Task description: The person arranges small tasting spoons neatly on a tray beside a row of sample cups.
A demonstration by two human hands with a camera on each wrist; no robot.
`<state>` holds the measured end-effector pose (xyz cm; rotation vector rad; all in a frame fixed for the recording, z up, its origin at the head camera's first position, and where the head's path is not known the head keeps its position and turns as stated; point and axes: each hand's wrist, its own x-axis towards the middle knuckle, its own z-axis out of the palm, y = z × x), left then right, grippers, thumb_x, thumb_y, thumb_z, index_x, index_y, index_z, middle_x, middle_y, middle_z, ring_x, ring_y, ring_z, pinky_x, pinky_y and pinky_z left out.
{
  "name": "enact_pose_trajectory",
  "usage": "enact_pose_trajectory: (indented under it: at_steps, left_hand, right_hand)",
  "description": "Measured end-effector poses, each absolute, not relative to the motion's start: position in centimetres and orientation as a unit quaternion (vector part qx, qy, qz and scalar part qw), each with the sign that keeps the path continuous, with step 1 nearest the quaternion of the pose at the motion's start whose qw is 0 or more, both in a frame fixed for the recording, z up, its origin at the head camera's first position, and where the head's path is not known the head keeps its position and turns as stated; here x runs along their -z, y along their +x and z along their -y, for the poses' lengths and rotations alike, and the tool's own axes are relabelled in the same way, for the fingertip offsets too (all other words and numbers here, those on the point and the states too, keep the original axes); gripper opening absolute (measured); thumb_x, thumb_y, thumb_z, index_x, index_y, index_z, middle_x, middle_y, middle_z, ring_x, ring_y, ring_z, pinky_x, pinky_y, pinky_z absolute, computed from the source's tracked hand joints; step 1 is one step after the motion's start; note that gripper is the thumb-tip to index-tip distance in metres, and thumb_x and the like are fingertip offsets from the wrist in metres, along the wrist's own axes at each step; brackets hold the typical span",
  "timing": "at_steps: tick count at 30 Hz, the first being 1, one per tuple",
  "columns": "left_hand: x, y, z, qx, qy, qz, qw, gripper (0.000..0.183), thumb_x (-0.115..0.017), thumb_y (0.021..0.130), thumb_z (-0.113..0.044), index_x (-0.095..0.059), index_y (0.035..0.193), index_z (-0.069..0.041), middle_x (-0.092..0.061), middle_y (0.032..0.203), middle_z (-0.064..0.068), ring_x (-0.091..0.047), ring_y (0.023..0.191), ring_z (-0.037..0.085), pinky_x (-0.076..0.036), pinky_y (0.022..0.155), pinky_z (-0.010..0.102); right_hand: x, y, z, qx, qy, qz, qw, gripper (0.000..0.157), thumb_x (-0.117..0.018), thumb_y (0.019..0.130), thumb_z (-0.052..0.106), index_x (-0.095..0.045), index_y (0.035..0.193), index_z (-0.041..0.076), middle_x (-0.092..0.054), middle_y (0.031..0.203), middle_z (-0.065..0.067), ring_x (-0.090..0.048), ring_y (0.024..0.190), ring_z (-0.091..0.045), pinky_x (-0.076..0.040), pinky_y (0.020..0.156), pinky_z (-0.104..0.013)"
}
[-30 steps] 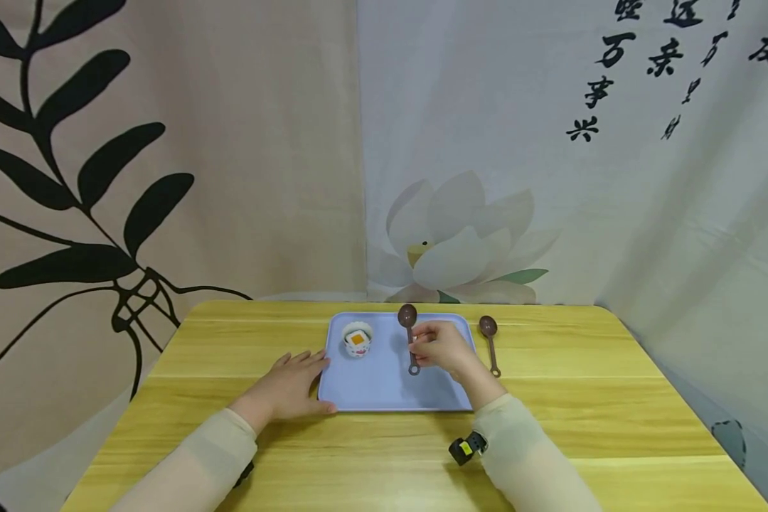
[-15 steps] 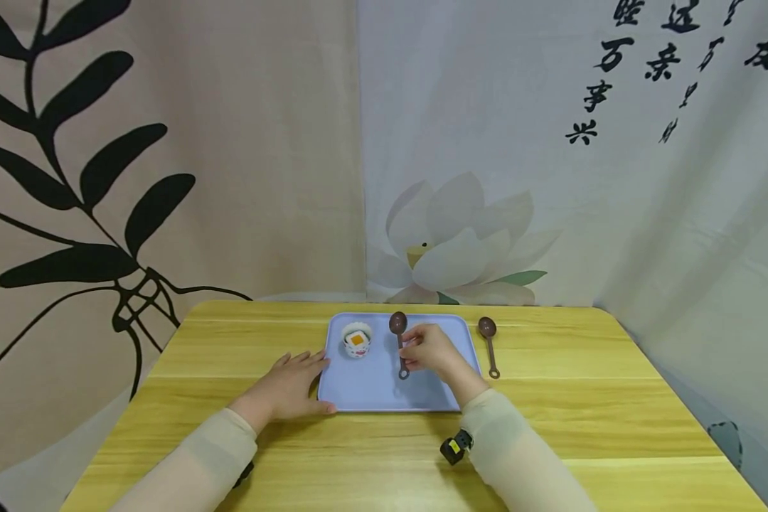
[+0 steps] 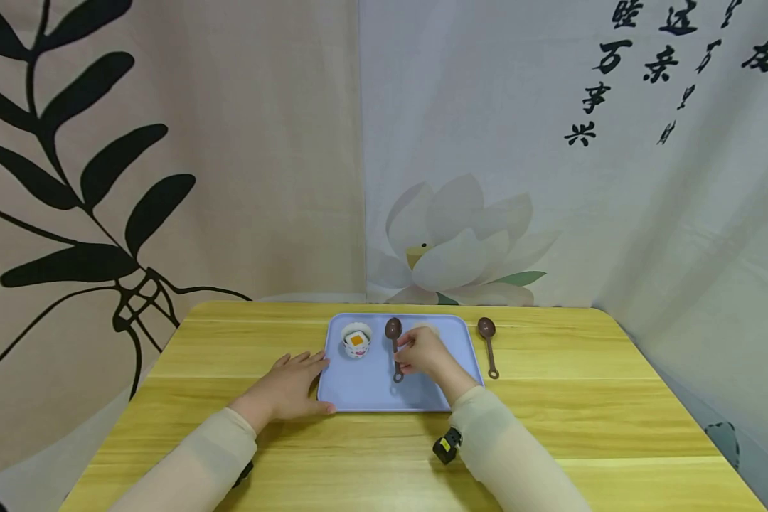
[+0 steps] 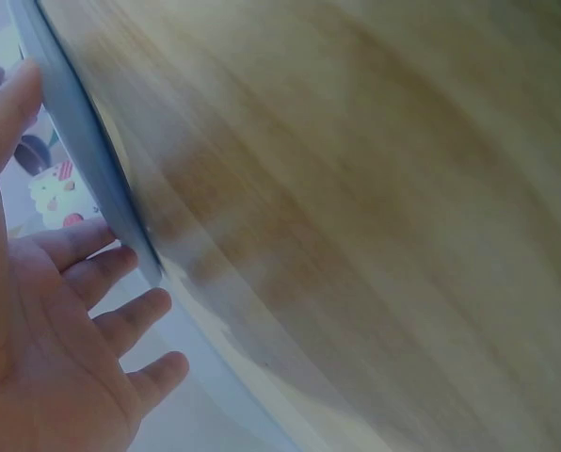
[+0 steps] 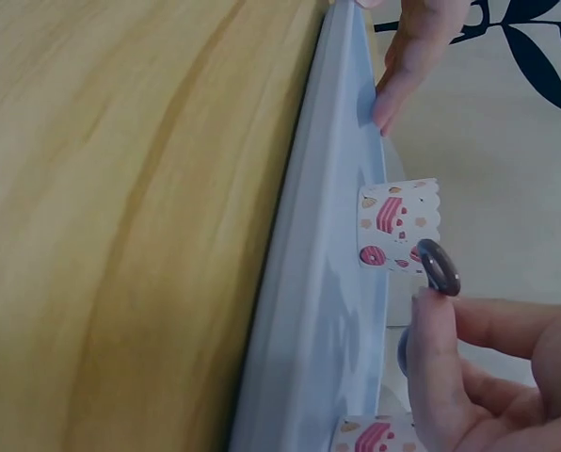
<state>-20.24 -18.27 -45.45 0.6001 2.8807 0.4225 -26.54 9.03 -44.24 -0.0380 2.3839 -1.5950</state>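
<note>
A brown spoon [image 3: 393, 329] is pinched by its handle between the thumb and fingers of my right hand [image 3: 422, 354], over the middle of a light blue tray [image 3: 371, 395]. In the right wrist view, the ring [image 5: 439, 268] at the handle's end shows above the thumb. My left hand [image 3: 288, 387] rests against the tray's left edge, its fingers [image 4: 120, 320] extended. On the tray's left half stands a printed paper cup [image 3: 357, 348] with a white and orange piece in it. A second paper cup [image 5: 379, 435] stands farther right, mostly hidden behind my right hand in the head view.
Another brown spoon [image 3: 487, 328] lies on the wooden table [image 3: 582, 398], just right of the tray. Behind the table's far edge hangs a printed cloth backdrop [image 3: 281, 178]. A small black camera [image 3: 446, 446] sits on my right wrist.
My right hand has moved left and slightly toward me with the spoon, uncovering a bit of the second cup's rim. The left hand and the tray have stayed put.
</note>
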Motion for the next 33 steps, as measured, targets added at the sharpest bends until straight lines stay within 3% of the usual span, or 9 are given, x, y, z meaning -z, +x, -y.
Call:
enact_pose_trajectory:
  at_steps: [33]
  left_hand:
    - [45.5, -20.4, 18.3, -0.14, 0.2, -0.966, 0.088, 0.1, -0.071, 0.079, -0.068, -0.046, 0.149, -0.001, -0.037, 0.158, 0.014, -0.031, 0.145, 0.043, -0.017, 0.116, 0.064]
  right_hand:
    - [45.2, -27.2, -7.1, 0.481, 0.003, -0.863, 0.155, 0.021, -0.072, 0.081, -0.013, -0.062, 0.097, -0.008, -0.063, 0.067, -0.015, -0.066, 0.054, -0.02, -0.06, 0.054, -0.032]
